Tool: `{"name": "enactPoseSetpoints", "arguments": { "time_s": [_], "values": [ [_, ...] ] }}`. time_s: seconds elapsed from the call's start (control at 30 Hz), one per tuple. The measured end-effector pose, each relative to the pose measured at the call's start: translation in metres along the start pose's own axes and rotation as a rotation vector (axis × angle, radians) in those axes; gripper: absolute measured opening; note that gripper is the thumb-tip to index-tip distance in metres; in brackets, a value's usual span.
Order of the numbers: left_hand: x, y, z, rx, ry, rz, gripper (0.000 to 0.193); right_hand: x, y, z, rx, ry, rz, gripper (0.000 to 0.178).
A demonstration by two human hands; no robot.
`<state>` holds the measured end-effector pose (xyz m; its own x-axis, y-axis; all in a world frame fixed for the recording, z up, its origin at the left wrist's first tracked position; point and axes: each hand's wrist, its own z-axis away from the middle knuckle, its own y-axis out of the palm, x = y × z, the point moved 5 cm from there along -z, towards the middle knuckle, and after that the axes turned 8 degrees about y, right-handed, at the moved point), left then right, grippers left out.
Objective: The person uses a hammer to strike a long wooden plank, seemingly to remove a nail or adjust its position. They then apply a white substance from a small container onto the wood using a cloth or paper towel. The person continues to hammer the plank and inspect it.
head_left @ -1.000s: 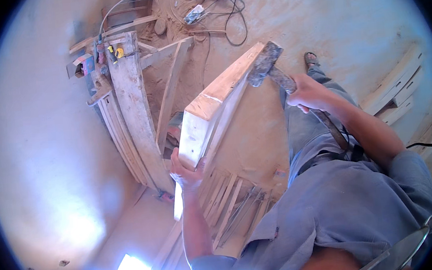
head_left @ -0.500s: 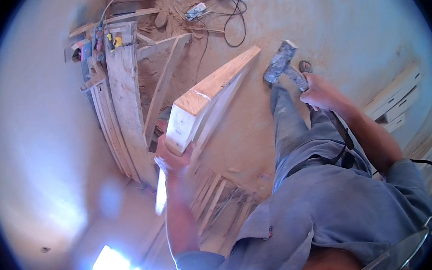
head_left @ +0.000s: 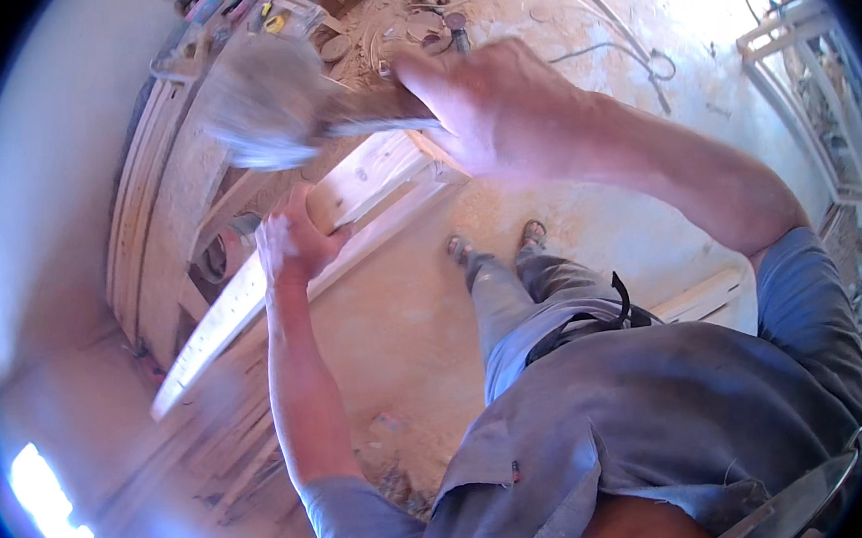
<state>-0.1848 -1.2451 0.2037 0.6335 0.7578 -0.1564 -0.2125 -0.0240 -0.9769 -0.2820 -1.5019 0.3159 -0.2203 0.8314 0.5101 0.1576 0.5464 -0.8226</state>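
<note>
My left hand [head_left: 299, 233] is wrapped around a pale wooden frame [head_left: 355, 179] of thick boards joined at a corner. The frame slants from the lower left to the upper middle, and an arm's length of it runs below the hand. My right hand [head_left: 510, 109] grips the handle of a heavy hammer [head_left: 270, 105]. The hammer head is smeared by motion and appears above the left hand, partly covering the boards behind it. Whether it touches the wood cannot be made out.
Long boards [head_left: 141, 199] lean along the left wall, with a yellow tape measure [head_left: 275, 24] near their top. Sawdust, tools and cables lie on the floor at the far side. A slatted wooden frame [head_left: 818, 92] stands at right. Wood strips [head_left: 244, 452] lie at lower left.
My right hand has raised the hammer from beside my leg and swung it left, over the wooden frame. The frame has turned in my left hand. The view has shifted.
</note>
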Motion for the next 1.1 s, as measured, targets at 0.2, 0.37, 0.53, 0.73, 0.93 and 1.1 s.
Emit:
{"name": "enactPoseSetpoints", "arguments": {
  "time_s": [0.2, 0.37, 0.53, 0.73, 0.93, 1.1],
  "values": [
    [0.005, -0.001, 0.015, -0.071, -0.020, 0.003, 0.070, -0.027, 0.065, 0.000, 0.441, 0.196, 0.397, 0.033],
    [0.015, -0.001, 0.022, -0.349, 0.155, 0.092, 0.080, -0.013, 0.068, 0.017, 0.303, 0.265, 0.495, 0.050],
    [0.082, 0.005, 0.068, -0.453, 0.221, 0.082, 0.085, -0.008, 0.086, 0.030, 0.034, 0.474, 0.327, 0.052],
    [0.260, 0.005, 0.197, -0.254, -0.084, 0.034, 0.074, 0.006, 0.133, 0.093, -0.092, 1.021, -0.729, 0.025],
    [0.311, 0.019, 0.271, 0.190, -0.227, 0.095, 0.046, 0.022, 0.203, 0.135, -0.482, 1.158, -2.197, 0.017],
    [0.277, 0.014, 0.298, 0.213, -0.099, 0.085, 0.042, 0.044, 0.264, 0.199, -0.723, 1.650, -2.114, 0.003]
  ]
}}
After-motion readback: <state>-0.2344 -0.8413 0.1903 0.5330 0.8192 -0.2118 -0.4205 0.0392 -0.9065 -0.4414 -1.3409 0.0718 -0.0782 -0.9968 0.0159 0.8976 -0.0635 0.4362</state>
